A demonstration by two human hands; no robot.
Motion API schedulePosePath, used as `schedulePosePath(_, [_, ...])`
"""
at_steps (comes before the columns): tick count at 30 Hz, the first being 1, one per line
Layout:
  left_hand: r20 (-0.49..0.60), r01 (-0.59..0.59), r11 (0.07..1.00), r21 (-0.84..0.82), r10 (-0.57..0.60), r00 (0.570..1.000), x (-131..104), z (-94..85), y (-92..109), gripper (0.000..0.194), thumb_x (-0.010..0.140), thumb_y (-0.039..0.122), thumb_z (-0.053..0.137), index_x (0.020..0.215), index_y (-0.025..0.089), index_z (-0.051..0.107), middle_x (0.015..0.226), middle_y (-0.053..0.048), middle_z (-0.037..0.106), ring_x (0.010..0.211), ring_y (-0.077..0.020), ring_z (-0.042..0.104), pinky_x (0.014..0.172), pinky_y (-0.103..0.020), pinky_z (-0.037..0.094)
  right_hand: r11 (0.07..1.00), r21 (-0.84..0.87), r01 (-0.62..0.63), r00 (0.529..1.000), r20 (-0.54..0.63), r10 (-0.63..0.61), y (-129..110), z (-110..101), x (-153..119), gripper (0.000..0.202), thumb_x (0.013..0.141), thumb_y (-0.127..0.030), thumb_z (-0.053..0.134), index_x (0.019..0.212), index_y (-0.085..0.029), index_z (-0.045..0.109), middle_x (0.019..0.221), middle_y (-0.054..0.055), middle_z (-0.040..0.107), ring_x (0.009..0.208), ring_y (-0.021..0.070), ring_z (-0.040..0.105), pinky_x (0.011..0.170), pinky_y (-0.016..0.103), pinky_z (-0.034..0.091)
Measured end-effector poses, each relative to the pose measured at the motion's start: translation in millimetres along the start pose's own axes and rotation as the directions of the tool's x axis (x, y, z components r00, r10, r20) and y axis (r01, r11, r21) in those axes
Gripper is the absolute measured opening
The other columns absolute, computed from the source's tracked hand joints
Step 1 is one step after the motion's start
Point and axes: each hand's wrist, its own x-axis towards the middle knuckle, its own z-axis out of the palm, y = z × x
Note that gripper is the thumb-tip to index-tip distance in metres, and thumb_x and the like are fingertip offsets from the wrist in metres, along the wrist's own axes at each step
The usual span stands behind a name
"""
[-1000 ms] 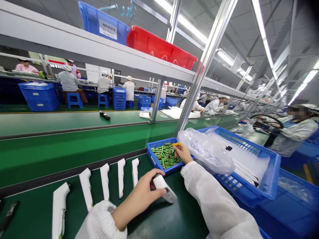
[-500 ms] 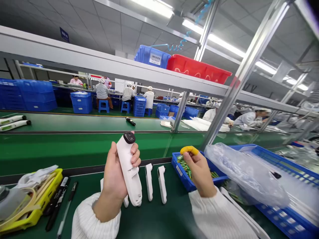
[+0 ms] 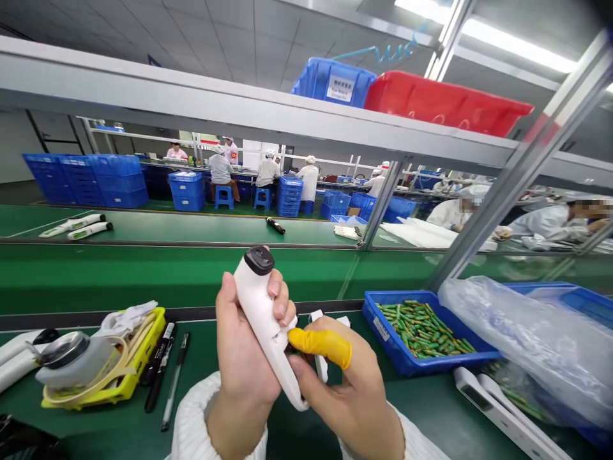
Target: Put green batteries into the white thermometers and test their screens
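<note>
My left hand is wrapped around a white infrared thermometer with a black head, held tilted over the bench. My right hand, a yellow finger cot on its index finger, presses thumb and index finger against the open side of the thermometer's handle. Between those fingertips is a small battery, mostly hidden by them. Behind my right hand, more white thermometers lie partly covered. To the right, a blue tray holds many green batteries.
At left, a yellow basket carries a bottle and bands, with markers and a pen beside it. Right are a clear plastic bag and white thermometers. An overhead shelf spans the view; co-workers sit beyond.
My right hand has moved left from the battery tray to the thermometer in my left hand. The view has turned left, showing more of the yellow basket.
</note>
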Motion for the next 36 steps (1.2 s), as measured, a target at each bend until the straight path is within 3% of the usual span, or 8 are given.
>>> schedulePosePath(5, [0.004, -0.069, 0.994, -0.086, 0.07, 0.998, 0.7, -4.1, 10.8, 0.049, 0.097, 0.046, 0.021, 0.073, 0.015, 0.052, 0.062, 0.002, 0.041, 0.045, -0.0048, 0.039, 0.042, -0.014, 0.041, 0.985, 0.172, 0.007, 1.0, 0.029, -0.012, 3.4, 6.8, 1.9, 0.005, 0.084, -0.019, 0.061, 0.081, -0.021, 0.058, 0.065, -0.001, 0.055, 0.058, 0.0129, 0.052, 0.055, 0.027, 0.044])
schedulePosePath(11, [0.057, -0.22, 0.968, -0.119, 0.228, 0.972, 5.3, -8.4, 19.9, 0.047, 0.098, 0.045, 0.02, 0.089, 0.016, 0.055, 0.065, 0.003, 0.041, 0.048, -0.0048, 0.043, 0.042, -0.013, 0.043, 0.983, -0.007, 0.183, 0.978, 0.108, -0.181, 2.3, 2.2, -1.1, 0.019, 0.092, -0.017, 0.051, 0.109, -0.016, 0.06, 0.097, 0.013, 0.069, 0.086, 0.0225, 0.065, 0.073, 0.035, 0.055])
schedulePosePath(16, [0.058, -0.201, 0.974, -0.105, 0.207, 0.977, 5.7, -5.7, 15.5, 0.045, 0.098, 0.042, 0.019, 0.094, 0.015, 0.055, 0.065, 0.003, 0.039, 0.047, -0.005, 0.04, 0.041, -0.013, 0.041, 0.935, 0.345, -0.084, 0.99, -0.075, 0.117, 2.7, -8.4, -4.7, 0.035, 0.092, -0.006, 0.048, 0.114, -0.03, 0.059, 0.094, 0.001, 0.07, 0.06, 0.0114, 0.063, 0.057, 0.024, 0.055])
schedulePosePath(19, [0.055, -0.209, 0.974, -0.088, 0.214, 0.975, 6.7, -5.8, 12.3, 0.044, 0.098, 0.041, 0.02, 0.097, 0.015, 0.055, 0.066, 0.003, 0.038, 0.047, -0.0051, 0.039, 0.041, -0.014, 0.041, 0.902, 0.404, -0.155, 0.988, 0.09, 0.129, -2.3, -15.8, -1.0, 0.035, 0.092, -0.009, 0.047, 0.119, -0.03, 0.054, 0.104, 0.004, 0.064, 0.062, 0.0115, 0.062, 0.057, 0.025, 0.055])
schedulePosePath(24, [0.062, -0.239, 0.965, -0.104, 0.246, 0.967, 9.3, -7.2, 11.7, 0.044, 0.097, 0.043, 0.021, 0.09, 0.016, 0.055, 0.065, 0.003, 0.039, 0.048, -0.0057, 0.039, 0.042, -0.014, 0.041, 0.999, -0.014, -0.046, 0.929, 0.366, 0.048, -11.7, -23.0, 7.8, 0.033, 0.088, -0.009, 0.045, 0.115, -0.025, 0.054, 0.094, 0.006, 0.059, 0.074, 0.0165, 0.06, 0.062, 0.027, 0.055])
schedulePosePath(29, [0.08, -0.225, 0.968, -0.106, 0.234, 0.969, 9.1, -6.7, 11.6, 0.043, 0.097, 0.043, 0.021, 0.088, 0.016, 0.054, 0.065, 0.002, 0.04, 0.048, -0.0062, 0.039, 0.042, -0.014, 0.041, 0.977, -0.2, 0.071, 0.975, 0.219, -0.026, -7.9, -25.6, 3.7, 0.037, 0.087, -0.007, 0.047, 0.116, -0.026, 0.058, 0.095, 0.006, 0.065, 0.082, 0.021, 0.063, 0.069, 0.034, 0.055])
schedulePosePath(33, [0.072, -0.228, 0.968, -0.107, 0.236, 0.969, 9.4, -6.9, 11.1, 0.042, 0.098, 0.042, 0.022, 0.089, 0.016, 0.054, 0.065, 0.002, 0.039, 0.048, -0.0059, 0.04, 0.043, -0.014, 0.042, 0.995, -0.065, -0.08, 0.997, -0.004, 0.08, -7.5, -27.5, -2.3, 0.031, 0.087, -0.012, 0.058, 0.112, -0.029, 0.06, 0.104, 0.003, 0.069, 0.096, 0.0213, 0.065, 0.084, 0.034, 0.054])
schedulePosePath(36, [0.09, -0.238, 0.967, -0.093, 0.247, 0.965, 9.4, -7.2, 11.2, 0.045, 0.098, 0.044, 0.019, 0.088, 0.016, 0.054, 0.065, 0.002, 0.041, 0.048, -0.006, 0.041, 0.043, -0.014, 0.042, 0.997, 0.012, -0.081, 0.996, 0.049, 0.08, -11.4, -24.5, -2.7, 0.027, 0.087, -0.015, 0.06, 0.11, -0.028, 0.062, 0.104, 0.004, 0.071, 0.098, 0.0237, 0.066, 0.087, 0.038, 0.054])
